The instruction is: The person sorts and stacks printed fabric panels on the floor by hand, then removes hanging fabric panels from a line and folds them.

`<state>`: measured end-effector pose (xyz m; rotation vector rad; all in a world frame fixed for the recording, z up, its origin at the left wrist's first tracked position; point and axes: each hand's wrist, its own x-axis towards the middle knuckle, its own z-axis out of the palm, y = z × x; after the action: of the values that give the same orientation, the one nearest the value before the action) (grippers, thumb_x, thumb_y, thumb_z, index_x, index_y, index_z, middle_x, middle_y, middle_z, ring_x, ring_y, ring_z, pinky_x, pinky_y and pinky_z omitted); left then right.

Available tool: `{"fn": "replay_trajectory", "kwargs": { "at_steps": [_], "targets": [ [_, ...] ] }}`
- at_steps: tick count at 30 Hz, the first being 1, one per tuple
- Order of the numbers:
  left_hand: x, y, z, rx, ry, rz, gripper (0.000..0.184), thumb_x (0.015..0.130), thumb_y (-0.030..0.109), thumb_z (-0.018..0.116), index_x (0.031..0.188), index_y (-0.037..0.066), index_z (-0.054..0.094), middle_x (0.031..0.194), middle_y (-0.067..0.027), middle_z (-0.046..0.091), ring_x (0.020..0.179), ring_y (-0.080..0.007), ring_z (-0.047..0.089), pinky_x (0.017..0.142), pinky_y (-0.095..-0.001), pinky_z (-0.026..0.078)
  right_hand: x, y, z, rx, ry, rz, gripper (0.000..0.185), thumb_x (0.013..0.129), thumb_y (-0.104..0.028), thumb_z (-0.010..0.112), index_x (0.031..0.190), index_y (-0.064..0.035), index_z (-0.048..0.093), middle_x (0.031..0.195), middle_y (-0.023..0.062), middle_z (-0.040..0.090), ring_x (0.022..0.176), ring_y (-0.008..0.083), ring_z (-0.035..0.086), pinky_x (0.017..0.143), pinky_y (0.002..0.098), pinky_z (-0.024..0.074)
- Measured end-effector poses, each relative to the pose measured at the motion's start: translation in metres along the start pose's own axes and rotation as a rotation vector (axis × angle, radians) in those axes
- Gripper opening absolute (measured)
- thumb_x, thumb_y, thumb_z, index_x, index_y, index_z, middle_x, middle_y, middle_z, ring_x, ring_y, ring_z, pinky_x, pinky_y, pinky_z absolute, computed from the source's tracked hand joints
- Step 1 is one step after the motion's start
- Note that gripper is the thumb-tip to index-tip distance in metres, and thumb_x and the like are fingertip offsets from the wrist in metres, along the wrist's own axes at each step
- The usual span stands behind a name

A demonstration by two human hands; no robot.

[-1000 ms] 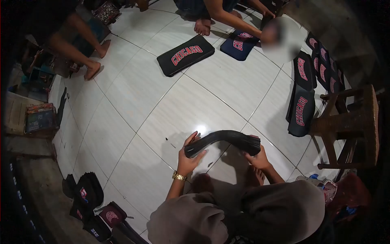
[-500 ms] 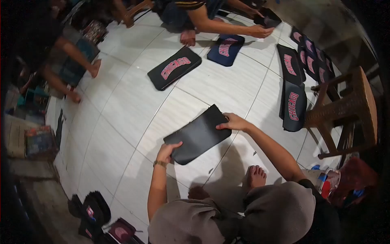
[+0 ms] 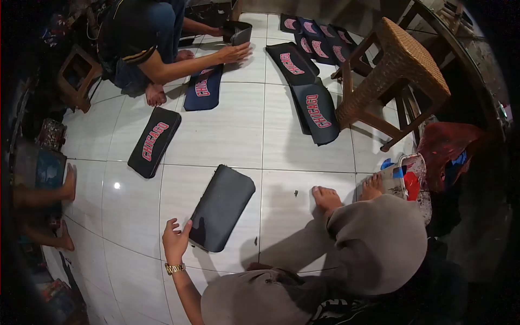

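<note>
A plain black panel (image 3: 223, 208) with rounded corners lies flat on the white tiles in front of me, with no lettering on its upper face. Beside its lower left edge is my left hand (image 3: 176, 241), wearing a gold watch. Its fingers are spread with nothing in them. The thumb points at the panel's edge, and I cannot tell whether it touches. My right hand is out of view. Farther left lies a black panel with red CHICAGO lettering (image 3: 154, 142). Beyond it is a dark blue lettered panel (image 3: 202, 92), partly covered by a co-worker's arm.
A co-worker (image 3: 157, 59) crouches at the upper left, holding a dark piece. Lettered black panels (image 3: 316, 112) overlap near a brown stool (image 3: 414, 57), with several smaller printed pieces (image 3: 319, 49) behind. A tub with red and blue stains (image 3: 417, 184) stands right of my feet.
The black panel was held between both hands; now it lies on the floor. My left hand has let go, and my right hand has left the view. The camera has turned right.
</note>
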<state>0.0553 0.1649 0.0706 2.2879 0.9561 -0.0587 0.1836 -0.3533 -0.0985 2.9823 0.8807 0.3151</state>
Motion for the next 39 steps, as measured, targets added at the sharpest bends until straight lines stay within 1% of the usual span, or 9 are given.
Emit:
{"fn": "replay_trajectory", "kwargs": {
  "at_steps": [5,11,15,17,19,24,26,29,39],
  "targets": [
    [-0.003,0.02,0.01,-0.131,-0.144,0.031,0.06,0.082,0.043,0.074,0.118,-0.003,0.059,0.099,-0.0196,0.069,0.084,-0.0261,0.07,0.074,-0.035,0.054,0.025,-0.009,-0.017,0.085,-0.5,0.237,0.028,0.1,-0.02,0.041,0.122,-0.0047,0.051,0.115,0.0127,0.062,0.109,0.0315,0.061,0.092,0.0459,0.0487],
    [-0.025,0.007,0.032,-0.121,-0.152,0.03,0.057,0.082,0.042,0.074,0.114,-0.003,0.062,0.098,-0.0196,0.07,0.085,-0.0247,0.069,0.074,-0.0343,0.054,-0.044,0.148,-0.104,-0.298,-0.865,0.627,0.05,0.079,-0.04,0.062,0.114,-0.0041,0.063,0.119,0.0202,0.062,0.117,0.0315,0.057,0.097,0.0463,0.0447],
    [-0.032,0.044,0.032,-0.053,-0.164,-0.022,0.057,0.082,0.044,0.074,0.113,-0.003,0.063,0.097,-0.0195,0.07,0.086,-0.0266,0.069,0.077,-0.0353,0.053,0.076,0.153,-0.121,0.035,-0.47,0.39,0.034,0.075,-0.032,0.066,0.091,-0.0023,0.068,0.094,0.0198,0.067,0.098,0.0372,0.062,0.094,0.0476,0.0453],
    [-0.029,0.052,0.039,-0.041,-0.171,-0.038,0.058,0.082,0.044,0.074,0.113,-0.003,0.063,0.098,-0.0188,0.07,0.088,-0.027,0.069,0.078,-0.0355,0.053,0.145,0.145,-0.108,0.254,0.024,0.202,0.036,0.08,-0.026,0.063,0.104,0.0007,0.061,0.107,0.0203,0.061,0.104,0.0351,0.058,0.092,0.0466,0.0458],
    [-0.025,0.066,0.047,-0.028,-0.166,-0.01,0.058,0.082,0.044,0.074,0.114,-0.003,0.062,0.099,-0.0188,0.07,0.089,-0.0272,0.069,0.079,-0.036,0.053,0.229,0.146,-0.119,0.327,0.102,0.081,0.04,0.082,-0.025,0.062,0.111,0.0022,0.058,0.114,0.0217,0.058,0.109,0.0364,0.055,0.094,0.0459,0.045],
    [-0.028,0.111,0.059,0.015,-0.256,-0.038,0.054,0.088,0.038,0.071,0.118,-0.006,0.059,0.097,-0.0171,0.071,0.09,-0.0225,0.069,0.079,-0.0319,0.053,0.358,0.215,-0.027,0.193,-0.057,0.639,0.047,0.078,-0.028,0.065,0.112,0.0031,0.057,0.117,0.0266,0.058,0.115,0.0428,0.055,0.095,0.046,0.047],
    [-0.019,0.108,0.072,0.007,-0.285,-0.042,0.054,0.088,0.036,0.071,0.119,-0.006,0.058,0.1,-0.0187,0.07,0.094,-0.0237,0.068,0.081,-0.0322,0.052,0.364,0.249,0.023,0.29,-0.414,0.747,0.05,0.073,-0.024,0.071,0.111,0.0051,0.055,0.121,0.0265,0.059,0.114,0.042,0.058,0.092,0.0432,0.0512],
    [-0.004,0.145,0.086,0.09,-0.395,-0.021,0.052,0.086,0.038,0.072,0.114,-0.004,0.06,0.104,-0.0223,0.069,0.1,-0.0293,0.068,0.082,-0.035,0.053,0.354,0.239,0.001,0.644,-0.255,0.983,0.051,0.07,-0.025,0.072,0.109,0.0054,0.06,0.116,0.0276,0.062,0.114,0.0404,0.059,0.095,0.0416,0.05],
    [0.09,0.298,0.187,-0.014,-0.533,0.301,0.048,0.087,0.034,0.072,0.116,-0.003,0.061,0.104,-0.0183,0.069,0.099,-0.0249,0.067,0.085,-0.0334,0.052,0.335,0.209,0.119,1.213,-0.13,0.984,0.038,0.074,-0.007,0.073,0.109,0.0024,0.064,0.096,0.0119,0.07,0.081,0.0197,0.067,0.074,0.0334,0.0525]
  ]
}}
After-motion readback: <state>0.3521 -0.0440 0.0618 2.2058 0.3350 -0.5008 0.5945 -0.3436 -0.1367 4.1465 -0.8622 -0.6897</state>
